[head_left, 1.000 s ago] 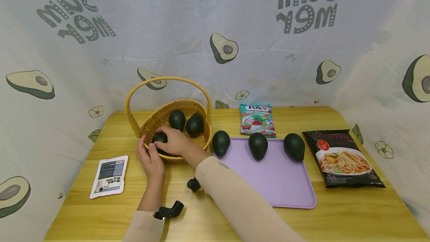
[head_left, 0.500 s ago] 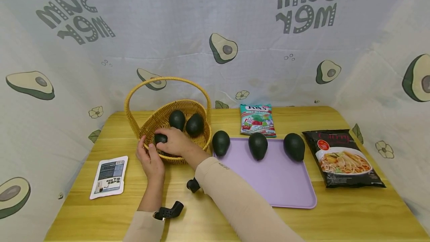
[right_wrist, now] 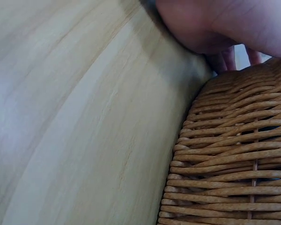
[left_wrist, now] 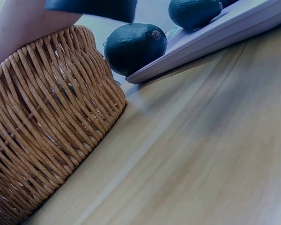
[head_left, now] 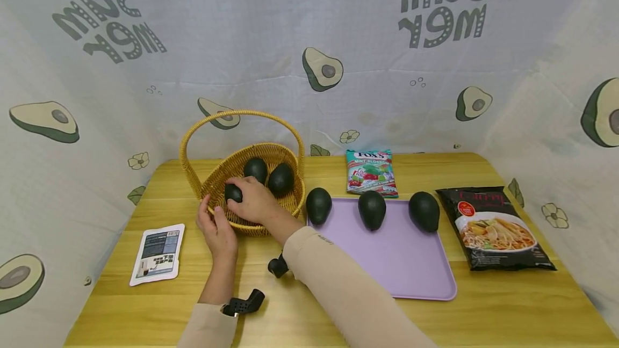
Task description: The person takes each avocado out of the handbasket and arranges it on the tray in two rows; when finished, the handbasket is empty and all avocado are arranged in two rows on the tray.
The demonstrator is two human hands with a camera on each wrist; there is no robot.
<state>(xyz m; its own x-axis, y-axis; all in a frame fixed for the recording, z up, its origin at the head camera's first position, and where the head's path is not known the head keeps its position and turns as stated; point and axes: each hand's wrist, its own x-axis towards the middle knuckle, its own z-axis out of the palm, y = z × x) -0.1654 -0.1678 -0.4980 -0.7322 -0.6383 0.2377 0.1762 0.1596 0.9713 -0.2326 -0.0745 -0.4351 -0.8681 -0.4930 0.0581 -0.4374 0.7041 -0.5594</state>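
Note:
A yellow wicker basket (head_left: 222,175) with a tall arched handle stands at the left back of the table. My right hand (head_left: 258,202) reaches into it and grips a dark green avocado (head_left: 233,193), partly covered by the fingers. Behind that hand lie two more avocados, one at the back (head_left: 255,169) and one on the right (head_left: 281,179). At the basket's front left rim, my left hand (head_left: 217,234) holds on with fingers and thumb. The left wrist view shows the woven side (left_wrist: 47,122) close up, with the right forearm (left_wrist: 25,26) over the rim.
A lilac tray (head_left: 387,267) carries three avocados along its far edge, the leftmost (head_left: 318,205) near the basket. Behind it lies a FOX'S candy bag (head_left: 371,173). A black noodle pack (head_left: 493,230) is at right, a white packet (head_left: 157,254) at left.
My right hand has moved the gripped avocado slightly to the right and farther back inside the basket. The left hand stays at the rim.

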